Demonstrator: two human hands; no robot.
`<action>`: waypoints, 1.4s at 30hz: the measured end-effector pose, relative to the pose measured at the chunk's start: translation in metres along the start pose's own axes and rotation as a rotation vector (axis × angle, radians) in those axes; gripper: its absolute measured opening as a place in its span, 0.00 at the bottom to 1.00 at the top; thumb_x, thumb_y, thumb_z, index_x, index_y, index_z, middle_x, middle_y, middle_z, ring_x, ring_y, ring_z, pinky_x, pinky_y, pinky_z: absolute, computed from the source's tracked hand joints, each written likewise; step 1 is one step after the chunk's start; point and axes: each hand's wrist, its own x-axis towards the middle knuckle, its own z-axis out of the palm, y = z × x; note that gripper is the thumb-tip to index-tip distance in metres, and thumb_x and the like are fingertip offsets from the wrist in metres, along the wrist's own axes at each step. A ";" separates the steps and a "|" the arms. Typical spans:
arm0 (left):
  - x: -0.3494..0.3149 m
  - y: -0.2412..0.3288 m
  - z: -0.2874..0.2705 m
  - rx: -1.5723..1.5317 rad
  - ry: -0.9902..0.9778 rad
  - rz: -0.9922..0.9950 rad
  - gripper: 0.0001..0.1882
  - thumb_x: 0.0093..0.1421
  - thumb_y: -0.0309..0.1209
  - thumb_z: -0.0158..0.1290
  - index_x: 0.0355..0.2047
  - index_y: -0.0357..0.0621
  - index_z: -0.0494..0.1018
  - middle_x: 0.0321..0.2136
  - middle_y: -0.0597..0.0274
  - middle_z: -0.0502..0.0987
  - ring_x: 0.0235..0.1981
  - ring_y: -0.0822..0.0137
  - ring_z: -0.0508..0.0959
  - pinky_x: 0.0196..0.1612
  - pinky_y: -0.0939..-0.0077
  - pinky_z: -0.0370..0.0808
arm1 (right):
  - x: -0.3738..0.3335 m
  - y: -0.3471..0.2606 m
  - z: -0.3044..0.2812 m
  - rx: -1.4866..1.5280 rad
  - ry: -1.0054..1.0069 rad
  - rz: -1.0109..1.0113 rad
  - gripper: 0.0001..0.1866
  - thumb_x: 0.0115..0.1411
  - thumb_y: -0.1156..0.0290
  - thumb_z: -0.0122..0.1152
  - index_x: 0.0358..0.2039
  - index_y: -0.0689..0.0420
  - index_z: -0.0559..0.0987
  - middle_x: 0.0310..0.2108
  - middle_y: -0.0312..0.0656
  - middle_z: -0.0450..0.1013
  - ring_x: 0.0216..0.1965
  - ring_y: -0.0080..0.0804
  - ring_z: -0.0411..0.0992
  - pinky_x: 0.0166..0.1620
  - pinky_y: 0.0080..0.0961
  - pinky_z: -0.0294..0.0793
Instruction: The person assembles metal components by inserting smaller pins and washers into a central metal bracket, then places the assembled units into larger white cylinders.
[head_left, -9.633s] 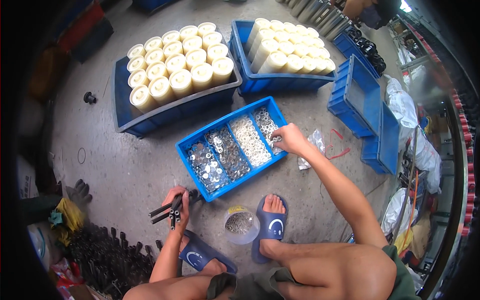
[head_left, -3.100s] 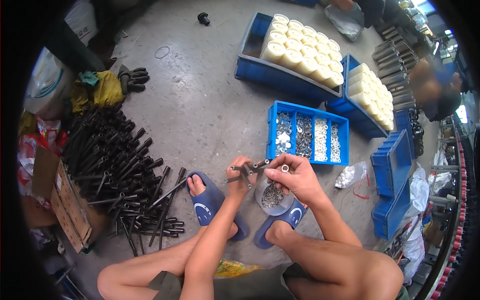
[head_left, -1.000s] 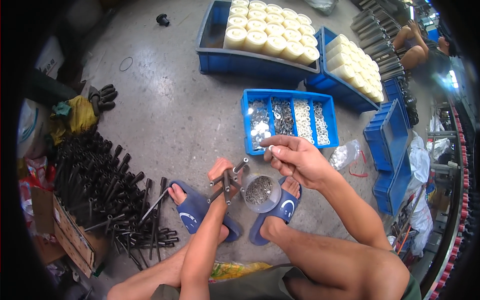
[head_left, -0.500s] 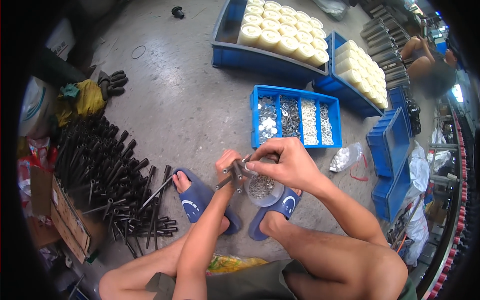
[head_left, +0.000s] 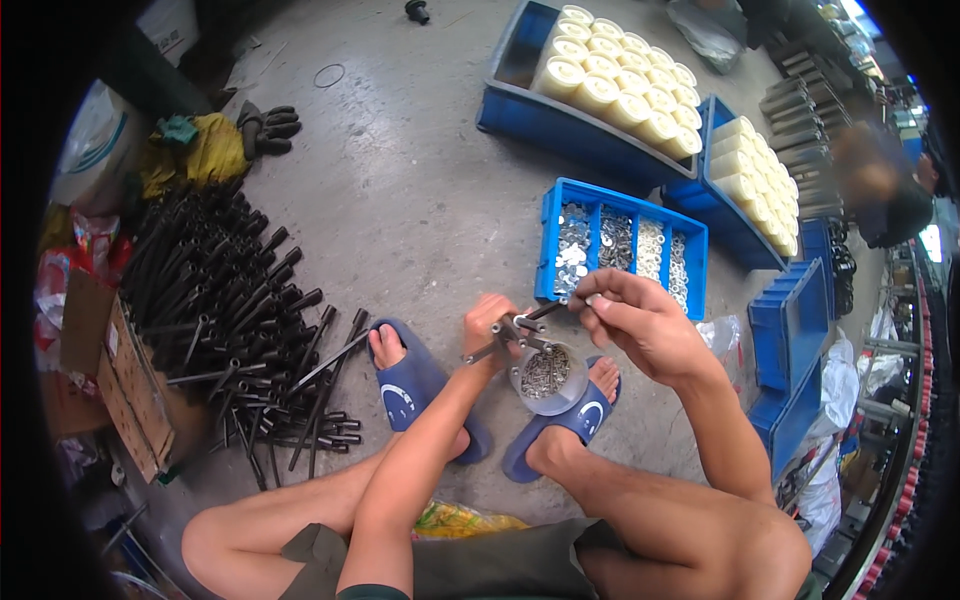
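At the bottom of the frame the person's bare knees and forearms rise toward the centre, where both feet rest in dark blue slippers [head_left: 425, 385] on the grey concrete floor [head_left: 400, 200]. Between the feet, just right of centre, stands a small clear plastic cup [head_left: 548, 375] filled with little metal parts. Directly above it, the left hand [head_left: 487, 322] is closed around a bundle of dark metal rods [head_left: 508, 335] that stick out to the lower left and to the right of the fist. The right hand [head_left: 640, 322] is just beside it, fingers curled, with thumb and forefinger pinched at the tip of one rod; whether a small part sits in the pinch is too small to tell. Left of the feet, across the middle left of the frame, lies a broad heap of black rods [head_left: 225, 310], and a cardboard piece [head_left: 120, 375] stands at its far left edge. Just above the hands sits a blue divided tray [head_left: 620, 250] whose compartments hold washers and other small silvery hardware. A crumpled clear bag [head_left: 722, 335] lies right of the hands. Further up, in the upper right, two blue crates [head_left: 540, 110] carry rows of cream-coloured rolls [head_left: 620, 75]. Black gloves [head_left: 268, 128] and a yellow cloth [head_left: 205, 155] lie in the upper left.
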 end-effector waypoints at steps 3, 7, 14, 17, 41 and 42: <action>0.001 0.005 -0.003 -0.013 -0.007 -0.020 0.12 0.50 0.23 0.65 0.21 0.41 0.70 0.19 0.53 0.72 0.23 0.47 0.74 0.30 0.60 0.70 | -0.011 0.002 0.006 0.040 -0.011 0.021 0.13 0.74 0.72 0.54 0.52 0.67 0.77 0.39 0.46 0.81 0.26 0.16 0.73 0.26 0.14 0.73; 0.004 0.007 -0.002 0.010 0.026 -0.010 0.12 0.50 0.23 0.65 0.21 0.41 0.70 0.19 0.53 0.72 0.24 0.47 0.75 0.31 0.59 0.71 | -0.013 -0.007 0.024 -0.243 -0.004 -0.016 0.13 0.70 0.70 0.63 0.47 0.68 0.79 0.32 0.44 0.84 0.23 0.17 0.74 0.22 0.15 0.70; 0.004 0.004 -0.002 0.036 0.015 0.024 0.13 0.49 0.27 0.66 0.22 0.43 0.69 0.21 0.53 0.75 0.26 0.46 0.76 0.31 0.58 0.71 | 0.008 -0.010 0.046 -0.974 -0.035 -0.453 0.09 0.58 0.67 0.75 0.31 0.57 0.83 0.26 0.44 0.78 0.27 0.38 0.78 0.31 0.34 0.75; 0.004 0.000 0.002 0.030 0.006 0.033 0.18 0.49 0.37 0.68 0.22 0.43 0.69 0.21 0.53 0.74 0.26 0.46 0.77 0.30 0.58 0.71 | 0.010 -0.010 0.049 -1.180 0.014 -0.551 0.15 0.53 0.61 0.78 0.25 0.56 0.80 0.28 0.44 0.74 0.31 0.50 0.77 0.34 0.42 0.75; 0.004 0.004 0.004 0.025 0.040 -0.040 0.14 0.51 0.24 0.65 0.19 0.40 0.68 0.18 0.49 0.69 0.22 0.44 0.72 0.27 0.55 0.68 | 0.040 0.002 -0.144 -0.450 0.467 -0.091 0.11 0.64 0.73 0.70 0.43 0.66 0.85 0.30 0.39 0.81 0.27 0.19 0.76 0.31 0.18 0.75; 0.005 0.006 0.006 0.015 0.033 -0.043 0.14 0.51 0.23 0.65 0.19 0.40 0.68 0.18 0.49 0.69 0.22 0.44 0.72 0.27 0.55 0.68 | 0.040 0.020 -0.178 -0.649 0.551 -0.063 0.10 0.61 0.72 0.73 0.39 0.65 0.86 0.28 0.41 0.82 0.26 0.20 0.78 0.30 0.20 0.77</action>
